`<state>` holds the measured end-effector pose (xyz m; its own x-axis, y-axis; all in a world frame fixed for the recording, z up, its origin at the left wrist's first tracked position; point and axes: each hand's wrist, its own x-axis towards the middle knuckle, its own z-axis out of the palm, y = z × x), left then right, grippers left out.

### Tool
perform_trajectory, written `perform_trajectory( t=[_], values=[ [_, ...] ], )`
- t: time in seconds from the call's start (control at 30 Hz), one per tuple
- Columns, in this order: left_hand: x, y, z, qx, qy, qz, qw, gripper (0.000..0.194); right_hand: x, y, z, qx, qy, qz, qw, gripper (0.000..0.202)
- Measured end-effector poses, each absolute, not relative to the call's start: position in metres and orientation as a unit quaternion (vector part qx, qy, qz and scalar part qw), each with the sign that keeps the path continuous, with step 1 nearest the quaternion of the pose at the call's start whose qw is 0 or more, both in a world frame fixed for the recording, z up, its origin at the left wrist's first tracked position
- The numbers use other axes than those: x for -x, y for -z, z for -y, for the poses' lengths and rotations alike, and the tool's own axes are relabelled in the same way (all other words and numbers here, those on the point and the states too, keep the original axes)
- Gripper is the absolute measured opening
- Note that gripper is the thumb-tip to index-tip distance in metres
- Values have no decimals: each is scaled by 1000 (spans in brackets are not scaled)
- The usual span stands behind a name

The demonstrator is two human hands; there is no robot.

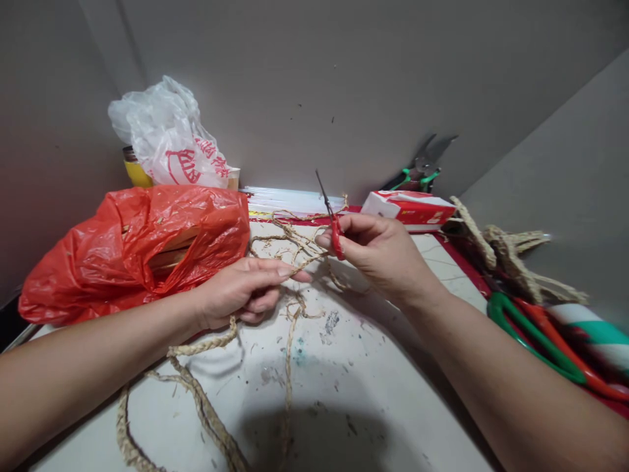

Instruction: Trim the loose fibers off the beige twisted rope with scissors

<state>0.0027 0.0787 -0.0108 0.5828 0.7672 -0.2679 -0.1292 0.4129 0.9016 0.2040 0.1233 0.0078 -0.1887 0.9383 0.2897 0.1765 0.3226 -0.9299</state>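
My left hand (248, 292) pinches a thin braided straw cord (202, 347) between thumb and fingers. One length of it trails down toward the near edge of the white table (314, 367), and another runs up toward my right hand. My right hand (381, 246) is closed on small scissors (337, 237) with red handles, their dark blades pointing up and away, above the cord. Whether the scissors touch the cord, I cannot tell. Loose, tangled strands (289, 239) lie on the tabletop behind both hands.
At left sit a torn red plastic bag (211, 219) with straw inside and a white plastic bag (171, 144). Clear rods (295, 196) lie along the back. A red-and-white box (417, 208), pruning shears (426, 160), straw braids (521, 255) and a green looped handle (521, 337) are at right.
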Motion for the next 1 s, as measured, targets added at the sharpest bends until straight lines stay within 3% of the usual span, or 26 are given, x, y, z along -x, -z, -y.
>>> perform_trajectory(
  t=[0.23,0.43,0.63,0.83,1.0],
  values=[
    [-8,13,-78,-499,-349,-395,688,33,-195,-15,-110,436,-387,677,448,19],
    [-12,9,-73,-507,-399,-382,662,17,-188,-15,-102,418,-398,706,411,14],
    [-10,10,-67,-522,-283,-350,725,20,-185,-12,-102,419,-387,699,431,13],
    [-8,7,-71,-483,-265,-310,775,21,-183,-3,-106,418,-395,699,426,13],
    [-5,9,-78,-433,-309,-309,789,23,-191,1,-113,434,-262,727,464,12]
  ],
)
